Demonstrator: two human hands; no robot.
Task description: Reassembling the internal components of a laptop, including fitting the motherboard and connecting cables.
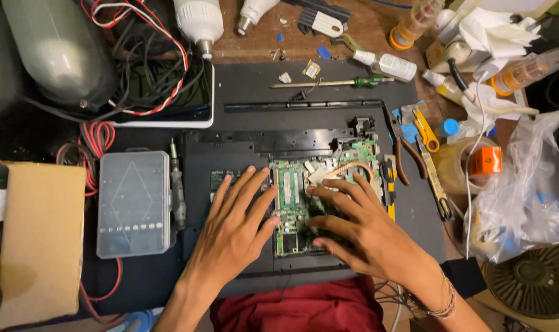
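Green circuit board (295,209) — both hands (236,227) atop

Brown wooden bench top (255,49), scuffed and littered with small scraps, mostly covered by a dark work mat (328,92). Warm overhead light, soft glare on the mat. Walls, floor, windows: out of view, cannot tell.

The opened black laptop base (242,154) lies in the middle of the dark work mat (255,80). The green circuit board (295,212) sits in its right half, under both hands. Left of the laptop lies the clear plastic bit case (134,204). Behind it rests the green-handled screwdriver (335,82). The yellow-handled cutters (426,129) lie on the right.
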